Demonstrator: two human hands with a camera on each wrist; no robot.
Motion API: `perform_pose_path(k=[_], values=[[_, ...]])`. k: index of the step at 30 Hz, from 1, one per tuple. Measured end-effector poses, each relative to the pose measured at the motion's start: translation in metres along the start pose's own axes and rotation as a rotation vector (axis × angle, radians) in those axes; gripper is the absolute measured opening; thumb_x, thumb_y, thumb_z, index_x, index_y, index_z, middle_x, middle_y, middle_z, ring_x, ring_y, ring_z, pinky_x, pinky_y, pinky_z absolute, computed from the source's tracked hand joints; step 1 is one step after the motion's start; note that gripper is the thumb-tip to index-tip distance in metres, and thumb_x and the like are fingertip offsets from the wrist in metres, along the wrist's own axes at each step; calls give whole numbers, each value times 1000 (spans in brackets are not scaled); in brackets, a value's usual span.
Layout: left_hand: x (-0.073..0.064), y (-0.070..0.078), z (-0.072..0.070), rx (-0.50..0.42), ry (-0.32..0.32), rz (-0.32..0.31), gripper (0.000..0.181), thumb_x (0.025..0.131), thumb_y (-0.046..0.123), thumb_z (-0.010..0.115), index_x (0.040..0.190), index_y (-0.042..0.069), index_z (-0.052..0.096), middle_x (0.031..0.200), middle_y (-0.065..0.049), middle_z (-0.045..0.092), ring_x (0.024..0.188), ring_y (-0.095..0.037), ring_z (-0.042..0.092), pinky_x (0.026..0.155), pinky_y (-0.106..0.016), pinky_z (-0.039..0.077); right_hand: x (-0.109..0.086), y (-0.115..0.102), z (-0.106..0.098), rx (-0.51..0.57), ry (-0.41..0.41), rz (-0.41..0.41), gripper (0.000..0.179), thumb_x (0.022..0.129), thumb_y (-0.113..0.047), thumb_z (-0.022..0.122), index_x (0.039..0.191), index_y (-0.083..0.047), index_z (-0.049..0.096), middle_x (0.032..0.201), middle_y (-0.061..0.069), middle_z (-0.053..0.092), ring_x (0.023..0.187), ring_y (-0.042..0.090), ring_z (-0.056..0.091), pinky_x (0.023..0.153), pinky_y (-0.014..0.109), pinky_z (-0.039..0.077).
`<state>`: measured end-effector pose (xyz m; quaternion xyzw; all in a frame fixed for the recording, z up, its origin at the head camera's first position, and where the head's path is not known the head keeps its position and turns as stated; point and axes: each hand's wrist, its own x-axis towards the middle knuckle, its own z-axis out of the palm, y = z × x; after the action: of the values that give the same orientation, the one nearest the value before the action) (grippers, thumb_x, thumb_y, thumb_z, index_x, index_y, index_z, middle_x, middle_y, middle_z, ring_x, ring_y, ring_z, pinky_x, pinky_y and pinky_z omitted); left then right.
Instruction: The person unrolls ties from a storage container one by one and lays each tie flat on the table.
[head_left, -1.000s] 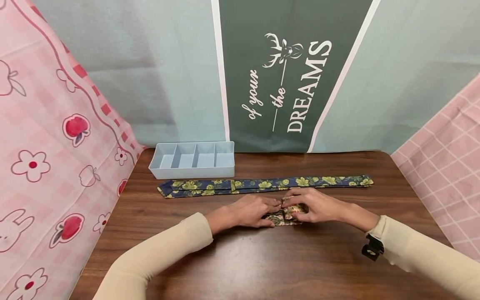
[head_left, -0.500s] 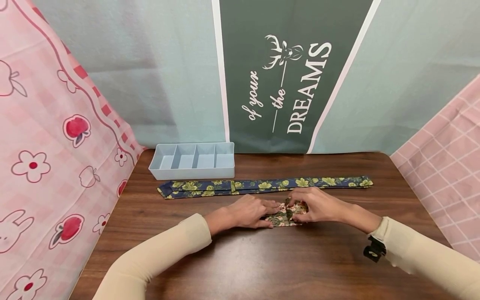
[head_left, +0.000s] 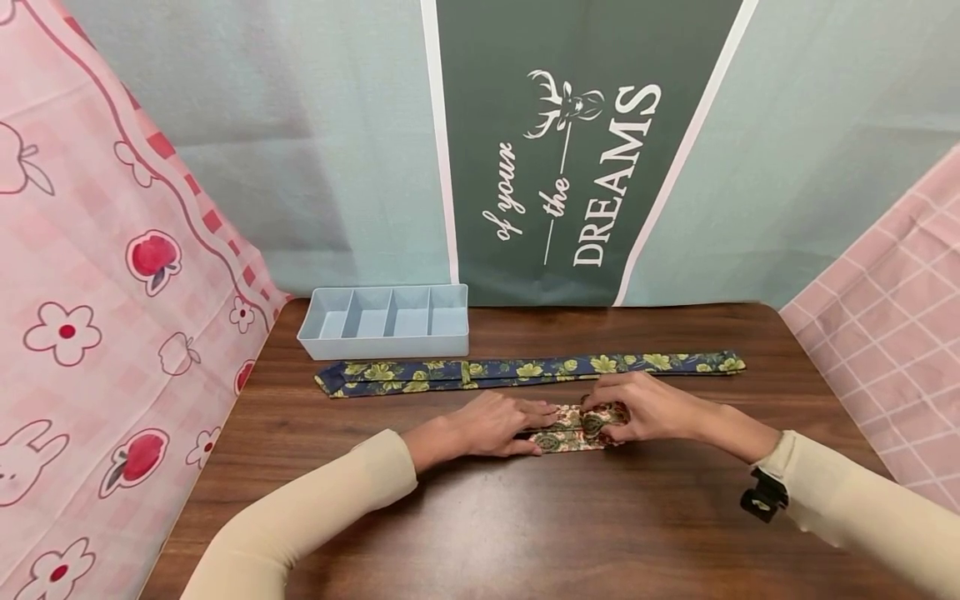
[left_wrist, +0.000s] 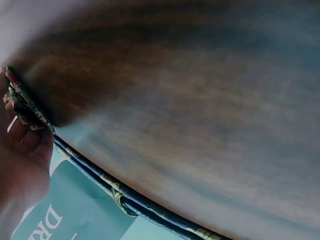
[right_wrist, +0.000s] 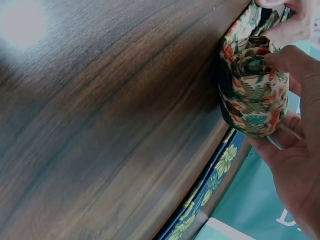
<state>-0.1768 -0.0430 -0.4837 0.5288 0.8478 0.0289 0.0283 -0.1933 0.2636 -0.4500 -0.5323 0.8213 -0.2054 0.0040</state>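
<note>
A necktie with a cream, red and green pattern lies on the table in front of me, its right part wound into a roll. My right hand grips this roll between thumb and fingers. My left hand rests on the flat part of the same necktie, fingers extended, just left of the roll. Behind both hands a second necktie, navy with yellow flowers, is stretched out lengthwise, folded back along itself. The left wrist view has the patterned necktie only at its left edge, partly hidden by fingers.
A pale blue divided tray stands at the back left of the brown wooden table. Hanging cloths surround the table: a grey-green one with lettering behind, pink ones at the sides.
My right hand has shifted slightly right and turned the patterned necktie's end into a rounder roll. More of the flat part shows between the hands. The left hand has slid slightly left.
</note>
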Motion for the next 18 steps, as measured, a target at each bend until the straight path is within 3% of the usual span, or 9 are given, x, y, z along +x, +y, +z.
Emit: perform_pose_path(k=[9,15,18], values=[[-2,0,3,2,8,5,61,108,52,56,162,25,47,163,3,47,93,-18,78,74,-30,61,-9,3,-7,-6,-25,13,41,77,-5,82,117,-15,78,107,-7,71,77,-2,57,62,15,44],[-1,0,2,13,-7,6,61,108,53,56,161,26,47,164,4,47,94,-19,78,74,-31,61,-14,3,-10,-40,-50,15,51,73,-2,77,122,-14,79,106,-6,65,65,-8,38,57,12,36],[-1,-1,0,19,-21,1,60,108,54,56,161,27,48,163,5,47,92,-18,78,73,-32,61,-16,3,-11,-54,-69,23,54,74,-3,77,126,-15,78,105,-6,61,65,-7,36,58,13,36]])
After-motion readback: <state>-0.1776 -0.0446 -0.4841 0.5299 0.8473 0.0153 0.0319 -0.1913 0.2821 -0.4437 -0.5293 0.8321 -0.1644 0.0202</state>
